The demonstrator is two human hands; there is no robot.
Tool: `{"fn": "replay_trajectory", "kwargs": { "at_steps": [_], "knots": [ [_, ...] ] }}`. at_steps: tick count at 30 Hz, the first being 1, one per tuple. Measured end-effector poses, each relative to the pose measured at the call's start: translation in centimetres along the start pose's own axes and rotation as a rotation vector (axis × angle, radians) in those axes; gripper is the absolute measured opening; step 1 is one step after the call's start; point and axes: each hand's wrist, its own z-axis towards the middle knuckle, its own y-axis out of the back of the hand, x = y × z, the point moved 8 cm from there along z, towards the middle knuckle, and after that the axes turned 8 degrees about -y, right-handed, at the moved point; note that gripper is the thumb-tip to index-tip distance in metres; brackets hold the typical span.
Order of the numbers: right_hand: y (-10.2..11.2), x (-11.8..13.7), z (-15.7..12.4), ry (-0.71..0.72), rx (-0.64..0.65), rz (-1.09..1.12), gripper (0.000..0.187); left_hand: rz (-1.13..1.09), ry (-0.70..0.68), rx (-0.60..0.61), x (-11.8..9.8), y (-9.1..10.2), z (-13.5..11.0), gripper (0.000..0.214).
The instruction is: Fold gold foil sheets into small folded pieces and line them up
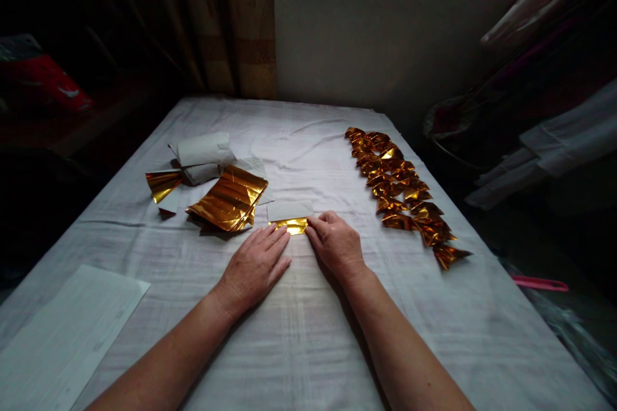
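Observation:
A sheet of gold foil paper lies on the cloth in front of me, its near edge folded over to a shiny gold strip and its pale back showing beyond. My left hand rests on the strip's left end with fingers stretched out flat. At the right end, my right hand has its fingers bent and pinched on the foil paper. To the left sits a loose stack of gold foil sheets. Two rows of folded gold foil pieces stand along the right side.
Rolled pale sheets and a fanned gold piece lie behind the stack. A flat white sheet is at the near left on the white cloth. Beyond the right edge are a pink handle and hanging clothes. A wall stands behind.

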Motion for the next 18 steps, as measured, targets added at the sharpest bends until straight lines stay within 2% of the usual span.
{"fn": "replay_trajectory", "kwargs": {
  "at_steps": [5, 12, 15, 18],
  "knots": [
    [-0.2, -0.1, 0.0, 0.007, -0.023, 0.004, 0.026, 0.028, 0.002, -0.024, 1.0, 0.8, -1.5, 0.044],
    [-0.1, -0.1, -0.6, 0.04, -0.119, 0.034, 0.024, 0.033, 0.005, -0.085, 1.3, 1.0, -1.5, 0.04],
    [0.4, 0.7, -1.6, 0.083, -0.206, -0.001, 0.023, 0.027, 0.008, -0.124, 0.6, 1.4, -1.1, 0.036],
    [0.8, 1.8, -2.9, 0.13, -0.256, -0.028, 0.019, -0.025, 0.002, -0.139, -1.3, 1.5, -0.8, 0.03]
  ]
}}
